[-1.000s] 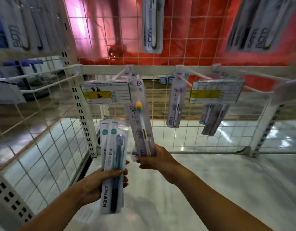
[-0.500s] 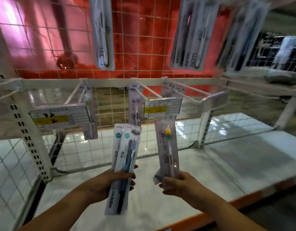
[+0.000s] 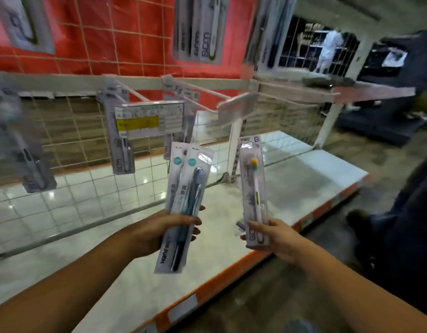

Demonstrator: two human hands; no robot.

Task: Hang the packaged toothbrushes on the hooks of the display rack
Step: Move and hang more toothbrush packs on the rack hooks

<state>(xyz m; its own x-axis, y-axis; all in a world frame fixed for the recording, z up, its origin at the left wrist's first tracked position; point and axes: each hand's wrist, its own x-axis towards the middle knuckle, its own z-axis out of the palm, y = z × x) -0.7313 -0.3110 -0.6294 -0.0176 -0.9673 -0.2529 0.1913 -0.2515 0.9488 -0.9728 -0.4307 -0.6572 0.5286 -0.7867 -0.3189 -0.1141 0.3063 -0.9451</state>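
Observation:
My left hand (image 3: 159, 229) grips two overlapping packs of dark toothbrushes (image 3: 186, 198) around their middle, held upright. My right hand (image 3: 272, 236) pinches the bottom of a single pack with a white toothbrush with an orange-green head (image 3: 253, 186), also upright. Both packs hover in front of the white wire display rack (image 3: 70, 131). Its hooks (image 3: 207, 92) stick out from a horizontal bar above the packs. One hook carries a yellow price tag (image 3: 150, 118). Hung packs (image 3: 120, 140) dangle at the left of the rack.
A white shelf base with an orange front edge (image 3: 231, 267) lies below my hands. More packs (image 3: 200, 27) hang on the red grid panel above. A dark-clothed person's leg (image 3: 404, 212) stands at the right. Another person in white (image 3: 329, 49) stands far back.
The view has swung to the right along the rack. My right hand drew its pack away from the left hook and now holds it further right, apart from the left hand's packs.

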